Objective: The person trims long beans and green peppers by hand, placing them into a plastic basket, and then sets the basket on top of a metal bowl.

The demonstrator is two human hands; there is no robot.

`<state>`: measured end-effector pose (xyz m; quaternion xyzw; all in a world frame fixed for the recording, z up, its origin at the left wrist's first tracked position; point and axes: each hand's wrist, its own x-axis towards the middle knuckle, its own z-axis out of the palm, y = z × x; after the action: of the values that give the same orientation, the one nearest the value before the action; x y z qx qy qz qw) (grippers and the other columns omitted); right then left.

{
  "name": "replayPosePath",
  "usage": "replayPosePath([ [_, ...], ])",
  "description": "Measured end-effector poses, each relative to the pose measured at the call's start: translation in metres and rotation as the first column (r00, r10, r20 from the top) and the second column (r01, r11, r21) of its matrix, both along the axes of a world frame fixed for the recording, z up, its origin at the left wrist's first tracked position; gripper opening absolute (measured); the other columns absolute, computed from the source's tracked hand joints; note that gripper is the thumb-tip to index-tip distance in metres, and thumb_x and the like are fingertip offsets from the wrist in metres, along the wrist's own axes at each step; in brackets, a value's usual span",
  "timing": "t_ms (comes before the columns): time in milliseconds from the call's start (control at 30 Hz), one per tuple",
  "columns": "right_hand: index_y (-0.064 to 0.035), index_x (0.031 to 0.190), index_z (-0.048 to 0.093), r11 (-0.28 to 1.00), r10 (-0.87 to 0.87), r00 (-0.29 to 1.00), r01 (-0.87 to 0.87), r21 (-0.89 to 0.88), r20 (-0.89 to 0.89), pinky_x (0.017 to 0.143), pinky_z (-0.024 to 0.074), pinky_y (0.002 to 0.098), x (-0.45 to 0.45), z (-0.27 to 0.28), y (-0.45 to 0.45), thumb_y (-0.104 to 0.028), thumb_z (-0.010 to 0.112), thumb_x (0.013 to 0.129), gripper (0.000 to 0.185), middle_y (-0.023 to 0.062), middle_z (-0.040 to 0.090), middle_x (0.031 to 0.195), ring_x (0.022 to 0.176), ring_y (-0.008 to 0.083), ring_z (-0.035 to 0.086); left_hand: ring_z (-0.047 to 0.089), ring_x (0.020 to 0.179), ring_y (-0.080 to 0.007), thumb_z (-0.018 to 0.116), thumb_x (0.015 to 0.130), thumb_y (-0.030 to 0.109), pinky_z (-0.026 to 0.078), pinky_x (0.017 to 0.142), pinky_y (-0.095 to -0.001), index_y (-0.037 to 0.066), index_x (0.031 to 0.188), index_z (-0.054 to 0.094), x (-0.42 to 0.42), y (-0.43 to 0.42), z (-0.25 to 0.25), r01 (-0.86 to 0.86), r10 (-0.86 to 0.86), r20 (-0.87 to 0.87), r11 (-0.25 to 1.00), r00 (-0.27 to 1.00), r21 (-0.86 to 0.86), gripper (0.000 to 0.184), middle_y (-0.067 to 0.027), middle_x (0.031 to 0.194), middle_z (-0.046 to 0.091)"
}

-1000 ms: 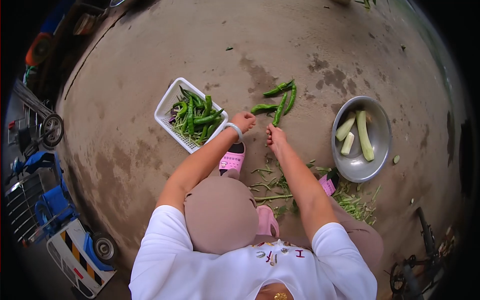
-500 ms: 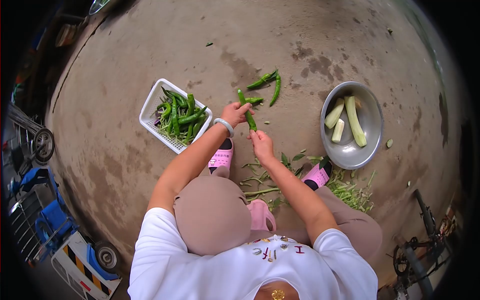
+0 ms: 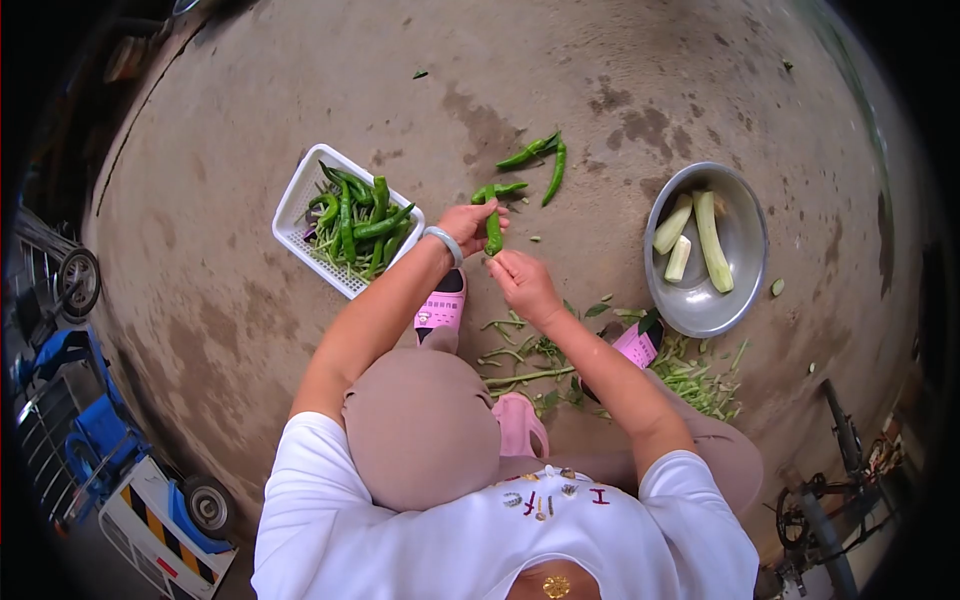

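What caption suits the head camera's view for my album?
The left hand holds a green pepper, the right hand at its end, between a white basket and a metal bowl.

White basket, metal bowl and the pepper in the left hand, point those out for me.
White basket (image 3: 296, 188): head view, on its left rim.
Metal bowl (image 3: 745, 238): head view, bare inner wall, right side.
Held pepper (image 3: 494, 234): head view, lower body.

No whole word can be read for certain. On the front of the white shirt (image 3: 420, 540), upside down, a dark red letter (image 3: 599, 495) looks like an H or a serifed I; the coloured lettering (image 3: 538, 506) beside it is unclear. Small dark marks (image 3: 437, 310) on a pink shoe (image 3: 432, 322) are too small to read.
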<state>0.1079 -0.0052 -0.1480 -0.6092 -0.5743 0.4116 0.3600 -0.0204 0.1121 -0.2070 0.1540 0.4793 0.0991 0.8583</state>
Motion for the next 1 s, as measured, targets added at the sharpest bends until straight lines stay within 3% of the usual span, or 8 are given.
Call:
replayPosePath([
  [67,-0.0020,0.074,0.054,0.998,0.068,0.998,-0.068,-0.011,0.006,0.057,0.0419,0.0341,0.000,-0.002,-0.002,-0.014,0.056,0.081,0.014,0.0118,0.055,0.068,0.060,0.0289,0.051,0.058,0.072,-0.0131,0.053,0.088,0.030,0.049,0.066,-0.0261,0.009,0.101,0.056,0.000,0.003,0.004,-0.033,0.033,-0.011,0.999,0.999,0.007,0.025,-0.0047,0.085,0.063],
  [133,-0.0023,0.082,0.056,0.914,0.405,0.896,-0.402,-0.053,0.181,0.060,0.0444,0.0322,0.015,-0.021,-0.013,-0.015,0.058,0.079,0.013,0.0126,0.056,0.074,0.063,0.0304,0.053,0.059,0.072,-0.0136,0.053,0.088,0.030,0.049,0.066,-0.0264,0.008,0.100,0.056,-0.002,0.006,0.006,-0.068,0.068,-0.019,0.998,0.998,0.016,0.025,-0.0048,0.083,0.063],
  [267,-0.0012,0.091,0.053,0.912,0.406,0.839,-0.394,-0.111,0.363,0.064,0.0463,0.0378,0.030,-0.038,-0.019,-0.020,0.057,0.081,0.022,0.0143,0.057,0.075,0.069,0.0324,0.056,0.061,0.070,-0.0152,0.058,0.085,0.029,0.051,0.061,-0.0275,0.008,0.093,0.055,-0.004,0.005,0.005,-0.176,0.186,-0.202,0.982,0.962,0.069,0.023,-0.0053,0.082,0.063],
  [333,0.0006,0.096,0.050,0.901,0.064,0.995,-0.092,-0.424,-0.078,0.060,0.0478,0.0341,0.019,-0.028,-0.002,-0.020,0.055,0.083,0.025,0.0129,0.060,0.079,0.066,0.0243,0.058,0.061,0.069,-0.0152,0.060,0.084,0.028,0.051,0.060,-0.0271,0.008,0.092,0.055,-0.002,-0.001,0.007,-0.205,0.217,-0.246,0.976,0.945,0.073,0.023,-0.0053,0.080,0.063],
  [367,0.0006,0.096,0.050,0.900,0.066,0.995,-0.094,-0.425,-0.080,0.060,0.0478,0.0341,0.013,-0.026,0.005,-0.020,0.055,0.083,0.025,0.0129,0.060,0.079,0.066,0.0243,0.058,0.061,0.070,-0.0149,0.061,0.083,0.028,0.052,0.060,-0.0281,0.008,0.090,0.053,0.000,-0.002,0.008,-0.195,0.219,-0.278,0.974,0.935,0.111,0.023,-0.0053,0.080,0.062],
  [433,0.0001,0.099,0.048,0.797,-0.313,0.846,-0.012,-0.604,-0.431,0.055,0.0475,0.0282,0.003,-0.024,0.017,-0.020,0.052,0.086,0.025,0.0107,0.062,0.082,0.065,0.0157,0.058,0.060,0.070,-0.0147,0.062,0.083,0.028,0.052,0.061,-0.0290,0.009,0.089,0.052,0.000,-0.002,0.004,-0.181,0.221,-0.314,0.972,0.924,0.150,0.023,-0.0054,0.080,0.061],
  [767,-0.0015,0.098,0.047,0.743,-0.433,0.737,-0.035,-0.669,-0.519,0.056,0.0458,0.0217,0.006,-0.029,0.023,-0.014,0.046,0.087,0.016,0.0091,0.061,0.084,0.065,0.0104,0.056,0.061,0.072,-0.0141,0.061,0.083,0.021,0.054,0.060,-0.0273,0.002,0.093,0.051,0.011,-0.005,0.018,-0.204,0.328,-0.194,0.856,0.925,0.475,0.024,-0.0072,0.080,0.060],
  [1000,0.0015,0.099,0.047,0.905,-0.345,0.885,0.225,-0.360,-0.313,0.053,0.0462,0.0322,-0.007,-0.034,0.014,-0.010,0.048,0.081,0.022,0.0135,0.060,0.072,0.059,0.0203,0.058,0.060,0.067,-0.0094,0.061,0.083,0.015,0.048,0.055,-0.0221,-0.001,0.092,0.054,0.020,-0.005,0.029,-0.143,0.306,-0.144,0.745,0.941,0.651,0.019,-0.0058,0.078,0.062],
])
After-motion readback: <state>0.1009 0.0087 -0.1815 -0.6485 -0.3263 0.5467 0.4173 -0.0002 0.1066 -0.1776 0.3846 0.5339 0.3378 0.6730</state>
